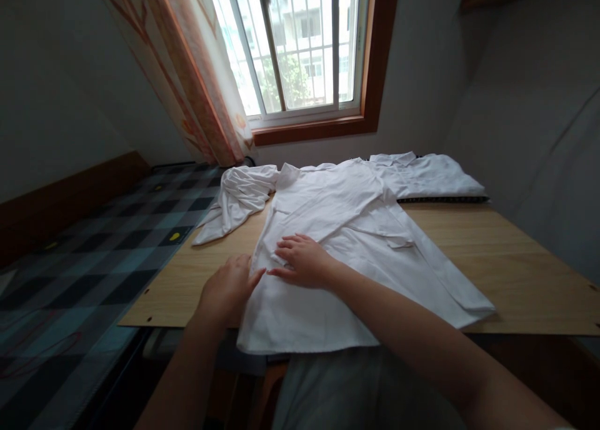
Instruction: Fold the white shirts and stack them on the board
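Observation:
A white shirt (328, 305) is spread over the wooden board, its hem hanging past the front edge and one sleeve folded diagonally across its body. My right hand (302, 261) lies on the shirt's left part, fingers apart and pointing left. At the shirt's left edge is my left hand (229, 286), its thumb stretched toward the cloth and its other fingers partly hidden behind the hand. Both hands are close together, and neither visibly grips the fabric.
Crumpled white cloth (241, 195) lies at the board's back left. Folded white clothing (431, 177) rests at the back right. The wooden board (506, 255) adjoins a checked bedspread (117, 242). Behind are a curtain (187, 61) and a window (300, 49).

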### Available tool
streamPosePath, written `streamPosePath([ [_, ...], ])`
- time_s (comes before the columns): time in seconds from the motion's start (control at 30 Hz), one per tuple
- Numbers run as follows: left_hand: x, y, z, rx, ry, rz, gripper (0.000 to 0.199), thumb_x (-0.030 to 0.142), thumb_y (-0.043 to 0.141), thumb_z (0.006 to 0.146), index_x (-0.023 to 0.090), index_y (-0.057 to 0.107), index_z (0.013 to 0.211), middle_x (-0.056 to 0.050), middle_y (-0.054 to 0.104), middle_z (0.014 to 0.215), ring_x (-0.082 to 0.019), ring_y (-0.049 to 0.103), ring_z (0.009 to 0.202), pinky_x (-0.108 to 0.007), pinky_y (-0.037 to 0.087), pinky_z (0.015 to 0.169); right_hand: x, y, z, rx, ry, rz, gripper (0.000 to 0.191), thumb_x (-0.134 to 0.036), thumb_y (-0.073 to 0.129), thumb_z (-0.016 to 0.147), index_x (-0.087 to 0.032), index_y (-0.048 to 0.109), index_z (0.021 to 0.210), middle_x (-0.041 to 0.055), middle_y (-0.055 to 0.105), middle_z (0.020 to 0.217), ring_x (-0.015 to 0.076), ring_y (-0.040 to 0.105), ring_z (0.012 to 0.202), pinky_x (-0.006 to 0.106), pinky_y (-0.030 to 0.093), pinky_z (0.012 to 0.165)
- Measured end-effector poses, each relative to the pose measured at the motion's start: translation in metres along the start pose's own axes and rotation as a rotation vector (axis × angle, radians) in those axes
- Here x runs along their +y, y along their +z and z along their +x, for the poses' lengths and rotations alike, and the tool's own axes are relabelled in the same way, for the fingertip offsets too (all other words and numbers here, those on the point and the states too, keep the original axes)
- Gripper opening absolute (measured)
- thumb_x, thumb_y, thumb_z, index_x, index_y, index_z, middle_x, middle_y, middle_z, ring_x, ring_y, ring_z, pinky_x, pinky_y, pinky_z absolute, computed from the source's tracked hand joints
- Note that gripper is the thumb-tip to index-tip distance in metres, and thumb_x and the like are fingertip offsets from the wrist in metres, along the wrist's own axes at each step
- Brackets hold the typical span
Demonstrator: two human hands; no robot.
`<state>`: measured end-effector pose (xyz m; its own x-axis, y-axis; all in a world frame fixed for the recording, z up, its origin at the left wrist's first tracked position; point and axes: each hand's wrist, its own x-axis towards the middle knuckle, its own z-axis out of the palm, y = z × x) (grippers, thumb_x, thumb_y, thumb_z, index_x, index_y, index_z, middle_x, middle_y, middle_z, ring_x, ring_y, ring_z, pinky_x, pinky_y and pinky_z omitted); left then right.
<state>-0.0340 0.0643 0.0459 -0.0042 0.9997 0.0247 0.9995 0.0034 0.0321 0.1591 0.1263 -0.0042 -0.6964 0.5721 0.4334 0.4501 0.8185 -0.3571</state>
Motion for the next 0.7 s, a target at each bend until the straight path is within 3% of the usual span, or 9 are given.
streamPosePath([
  [0.17,0.007,0.006,-0.006,-0.033,-0.035,-0.04,0.022,0.024,0.05,0.087,0.018,0.068,0.099,-0.012,0.074,0.091,-0.026,0.069,0.086,-0.031,0.047,0.072,0.003,0.007,0.0,-0.081,0.038,0.013,0.05,-0.05,0.055,0.096,-0.022,0.057,0.138,0.0139,0.05,0.151,0.0282,0.042,0.142,0.051,0.028,0.117],
  [0.33,0.009,0.002,-0.002,0.029,-0.04,-0.101,0.029,0.019,0.045,0.085,0.016,0.07,0.1,-0.014,0.075,0.091,-0.026,0.07,0.082,-0.031,0.046,0.071,0.004,0.012,-0.002,-0.17,0.051,-0.026,0.054,-0.048,0.051,0.098,-0.022,0.051,0.145,0.0122,0.04,0.158,0.0289,0.034,0.147,0.054,0.022,0.12],
  [0.47,0.015,-0.008,-0.001,0.035,-0.018,-0.153,0.034,0.02,0.044,0.085,0.015,0.07,0.106,-0.013,0.075,0.091,-0.024,0.07,0.082,-0.029,0.046,0.072,0.0,0.01,0.001,-0.11,0.033,-0.045,0.045,-0.047,0.054,0.097,-0.023,0.059,0.134,0.011,0.047,0.154,0.0299,0.042,0.141,0.054,0.03,0.114],
  [0.57,0.019,-0.009,0.001,0.018,-0.01,-0.202,0.036,0.019,0.045,0.083,0.015,0.069,0.109,-0.012,0.075,0.09,-0.024,0.069,0.08,-0.028,0.046,0.072,-0.003,0.008,0.006,-0.056,0.034,-0.072,0.052,-0.057,0.06,0.09,-0.019,0.064,0.125,0.015,0.061,0.138,0.0321,0.051,0.129,0.054,0.035,0.107],
  [0.63,0.019,-0.006,0.001,-0.002,-0.001,-0.239,0.038,0.019,0.046,0.082,0.015,0.067,0.113,-0.011,0.075,0.091,-0.024,0.069,0.08,-0.029,0.046,0.072,-0.003,0.009,0.008,-0.039,0.046,-0.077,0.058,-0.06,0.06,0.088,-0.017,0.062,0.127,0.0158,0.065,0.13,0.0326,0.054,0.124,0.055,0.036,0.106],
  [0.7,0.019,-0.002,0.002,-0.036,0.012,-0.261,0.041,0.019,0.046,0.083,0.014,0.064,0.119,-0.012,0.075,0.095,-0.024,0.07,0.083,-0.029,0.047,0.074,-0.001,0.011,0.009,-0.032,0.048,-0.077,0.06,-0.057,0.059,0.09,-0.017,0.058,0.135,0.0155,0.062,0.135,0.0328,0.052,0.128,0.056,0.033,0.109],
])
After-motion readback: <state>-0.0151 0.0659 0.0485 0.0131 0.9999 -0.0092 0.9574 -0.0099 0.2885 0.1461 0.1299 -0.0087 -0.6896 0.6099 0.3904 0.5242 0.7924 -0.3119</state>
